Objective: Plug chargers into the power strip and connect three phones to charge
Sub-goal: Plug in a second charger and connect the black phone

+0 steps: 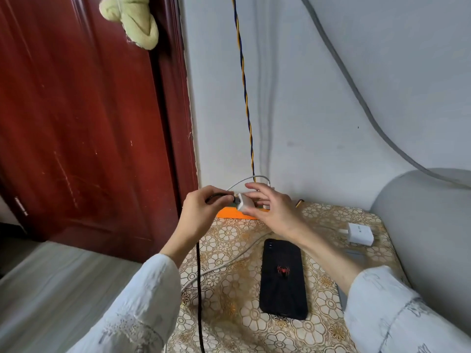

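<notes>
My right hand [270,210] holds a small white charger block [245,202] above the orange power strip [230,213]. Pinched in my left hand [201,210] is the plug end of a black cable [198,289], which touches the charger's side; the cable hangs down over the table's front. A black phone [283,277] with a red spider emblem lies face down in the middle of the table. Further right lies a second white charger [359,234]. A white cable [229,261] trails across the cloth. Most of the power strip is hidden behind my hands.
The small table carries a gold floral cloth [229,301]. A red wooden door [89,123] stands at left, a white wall behind, with a twisted yellow-blue wire [246,98] running down it. A grey cushioned edge [420,225] borders the table's right side.
</notes>
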`<state>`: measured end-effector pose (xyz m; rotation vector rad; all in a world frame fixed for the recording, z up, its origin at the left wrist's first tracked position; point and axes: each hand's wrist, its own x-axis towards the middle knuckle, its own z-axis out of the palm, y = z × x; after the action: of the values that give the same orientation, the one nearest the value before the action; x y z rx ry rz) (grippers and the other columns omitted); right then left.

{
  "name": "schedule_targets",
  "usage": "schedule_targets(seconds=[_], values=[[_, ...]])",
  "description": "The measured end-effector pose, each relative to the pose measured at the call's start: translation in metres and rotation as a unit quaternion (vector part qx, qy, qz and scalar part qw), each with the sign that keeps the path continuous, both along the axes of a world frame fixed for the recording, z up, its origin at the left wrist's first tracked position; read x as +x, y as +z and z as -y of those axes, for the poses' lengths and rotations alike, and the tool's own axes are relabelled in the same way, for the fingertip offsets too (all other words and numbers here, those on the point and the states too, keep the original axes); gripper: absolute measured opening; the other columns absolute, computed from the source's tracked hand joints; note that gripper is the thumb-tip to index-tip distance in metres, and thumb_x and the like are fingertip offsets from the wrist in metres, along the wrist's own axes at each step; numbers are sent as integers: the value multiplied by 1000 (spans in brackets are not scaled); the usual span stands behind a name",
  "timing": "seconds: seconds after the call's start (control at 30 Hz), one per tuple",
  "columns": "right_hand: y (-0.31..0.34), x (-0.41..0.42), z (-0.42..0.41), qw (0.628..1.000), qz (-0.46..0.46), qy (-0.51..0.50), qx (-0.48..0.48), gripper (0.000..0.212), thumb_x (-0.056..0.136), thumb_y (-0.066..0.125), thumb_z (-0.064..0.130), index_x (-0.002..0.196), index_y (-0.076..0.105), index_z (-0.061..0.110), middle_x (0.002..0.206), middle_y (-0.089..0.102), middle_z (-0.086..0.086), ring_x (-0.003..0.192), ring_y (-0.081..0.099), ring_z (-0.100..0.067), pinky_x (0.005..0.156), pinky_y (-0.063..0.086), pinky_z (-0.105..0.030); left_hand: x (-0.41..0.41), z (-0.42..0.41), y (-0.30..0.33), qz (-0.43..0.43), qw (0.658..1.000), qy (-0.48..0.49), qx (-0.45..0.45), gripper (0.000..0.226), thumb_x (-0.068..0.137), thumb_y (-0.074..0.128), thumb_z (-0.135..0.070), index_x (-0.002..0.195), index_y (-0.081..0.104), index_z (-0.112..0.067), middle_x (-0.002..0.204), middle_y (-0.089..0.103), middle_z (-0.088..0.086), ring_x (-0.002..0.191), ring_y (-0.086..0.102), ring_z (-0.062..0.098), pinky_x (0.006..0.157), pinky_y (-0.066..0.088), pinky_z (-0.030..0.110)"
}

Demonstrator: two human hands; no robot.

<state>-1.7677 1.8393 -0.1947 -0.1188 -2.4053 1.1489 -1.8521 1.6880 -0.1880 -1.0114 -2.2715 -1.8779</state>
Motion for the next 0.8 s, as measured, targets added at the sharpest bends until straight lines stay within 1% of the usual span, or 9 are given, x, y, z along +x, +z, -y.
schedule_targets(seconds=[0.1, 0.2, 0.27, 0.33, 0.4, 0.47, 0.57, 0.67, 0.8], values=[[-7, -2, -6, 999, -25, -18, -17, 52, 83, 61, 30, 130, 44, 20, 127, 53, 8, 107, 50, -4, 93, 39, -17, -11, 0, 0, 93, 990, -32, 97, 12, 84, 60, -4, 76, 60, -12, 74, 70, -6, 68, 65, 0, 62, 50, 11], [-20, -4, -28, 985, -32, -153, 79, 34, 88, 52, 33, 116, 56, 15, 117, 62, 1, 105, 56, -11, 89, 45, -24, -27, 1, -2, 147, 977, -16, 153, 7, 86, 56, -3, 81, 57, -8, 94, 69, 13, 85, 68, 18, 78, 57, 27], [-30, -9, -48, 963, 27, -211, 167, 38, 89, 49, 33, 121, 53, 13, 125, 58, -4, 116, 50, -18, 96, 40, -31, -37, 2, -8, 145, 974, 6, 176, 5, 88, 55, -8, 83, 55, -9, 95, 70, 10, 87, 70, 18, 77, 57, 27], [-39, -16, -61, 953, 134, -176, 207, 54, 90, 46, 36, 137, 33, 13, 145, 36, -4, 134, 31, -20, 110, 24, -34, -46, 1, -15, 121, 976, 47, 172, 8, 89, 54, -12, 82, 54, -13, 92, 70, 4, 89, 70, 19, 76, 57, 30], [-49, -21, -68, 946, 189, -135, 225, 61, 90, 45, 39, 142, 22, 15, 151, 25, -2, 138, 22, -19, 112, 17, -33, -59, 0, -17, 84, 985, 88, 126, 11, 89, 53, -11, 80, 53, -16, 92, 69, 7, 90, 69, 24, 81, 55, 38], [-59, -22, -72, 935, 183, -135, 273, 60, 90, 44, 41, 141, 25, 15, 151, 25, -1, 138, 23, -18, 111, 18, -32, -73, -5, -13, 28, 992, 109, 51, 11, 89, 53, -9, 80, 53, -14, 93, 68, 11, 87, 68, 24, 82, 55, 43], [-68, -21, -75, 935, 156, -141, 287, 61, 90, 45, 41, 142, 26, 16, 151, 23, 2, 140, 17, -15, 112, 13, -29, -90, -18, -2, -41, 992, 95, -76, 4, 88, 55, -10, 84, 53, -11, 89, 67, 10, 74, 66, 15, 69, 56, 31], [-69, -23, -78, 941, 144, -137, 275, 62, 89, 47, 41, 142, 26, 16, 151, 24, 2, 140, 16, -13, 111, 8, -26, -99, -36, 1, -72, 976, 51, -198, 7, 87, 56, -11, 82, 53, -13, 88, 68, 10, 75, 65, 20, 71, 55, 36], [-71, -24, -79, 942, 138, -136, 274, 63, 88, 48, 43, 141, 27, 18, 151, 24, 3, 140, 15, -12, 110, 5, -25, -104, -50, 2, -73, 964, -7, -256, 22, 87, 56, -7, 70, 50, -21, 77, 67, 1, 70, 64, 11, 70, 55, 31]])
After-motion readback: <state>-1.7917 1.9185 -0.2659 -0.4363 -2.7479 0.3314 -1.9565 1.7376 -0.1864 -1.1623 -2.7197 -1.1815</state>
